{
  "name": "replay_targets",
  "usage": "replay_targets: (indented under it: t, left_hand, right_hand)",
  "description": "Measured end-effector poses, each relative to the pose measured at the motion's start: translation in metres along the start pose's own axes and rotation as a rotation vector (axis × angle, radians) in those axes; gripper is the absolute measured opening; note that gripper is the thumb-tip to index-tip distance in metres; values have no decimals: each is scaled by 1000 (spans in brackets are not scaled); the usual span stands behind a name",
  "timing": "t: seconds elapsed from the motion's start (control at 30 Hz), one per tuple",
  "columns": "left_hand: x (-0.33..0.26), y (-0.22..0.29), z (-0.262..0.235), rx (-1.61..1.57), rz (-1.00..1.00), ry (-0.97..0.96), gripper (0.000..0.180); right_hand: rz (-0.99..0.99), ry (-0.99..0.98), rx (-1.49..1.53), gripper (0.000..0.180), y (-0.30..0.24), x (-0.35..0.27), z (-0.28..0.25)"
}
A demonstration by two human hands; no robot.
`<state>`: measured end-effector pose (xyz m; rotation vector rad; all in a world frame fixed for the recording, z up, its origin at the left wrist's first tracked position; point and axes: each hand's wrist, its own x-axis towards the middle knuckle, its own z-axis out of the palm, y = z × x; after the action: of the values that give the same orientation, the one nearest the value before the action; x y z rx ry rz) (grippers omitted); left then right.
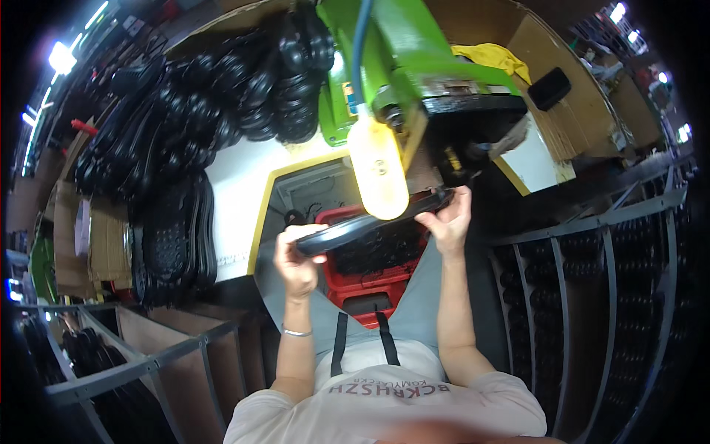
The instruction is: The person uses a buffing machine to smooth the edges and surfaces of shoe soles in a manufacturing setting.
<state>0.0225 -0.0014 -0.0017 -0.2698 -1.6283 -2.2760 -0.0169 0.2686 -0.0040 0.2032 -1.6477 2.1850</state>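
A long, glossy black shoe sole (pixel 340 235) is held edge-on between my two hands, below the head of a green machine (pixel 414 37). My left hand (pixel 294 260) grips its near left end, fingers wrapped round the edge. At its far right end, close to the machine's dark working parts (pixel 455 159), my right hand (pixel 450 220) pinches it with the thumb on the near side. A bright lamp (pixel 379 170) on a blue hose hangs in front of the sole and hides part of its upper edge.
Piled black soles (pixel 222 103) cover the left of the white table (pixel 235 196), with another stack (pixel 171 240) nearer me. Between my legs sits a red bin (pixel 342 296) with black scraps. Metal racks (pixel 560 274) flank me. A yellow cloth (pixel 494 58) lies by a cardboard box (pixel 566 81).
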Motion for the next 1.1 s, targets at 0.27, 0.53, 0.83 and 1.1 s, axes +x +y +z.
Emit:
replay_targets:
  t: [0.27, 0.53, 0.83, 1.1]
  left_hand:
    - [14, -17, 95, -37, -73, -130, 52]
    - [23, -38, 105, 274, 164, -87, 44]
    - [13, -28, 36, -341, -195, 37, 53]
    - [-26, 7, -65, -124, -65, 48, 46]
  right_hand:
    - [132, 302, 312, 81, 48, 0, -62]
    - [-126, 414, -201, 85, -20, 17, -77]
    - [-190, 194, -373, 85, -54, 8, -5]
    - [-132, -35, -217, 86, -1, -28, 54]
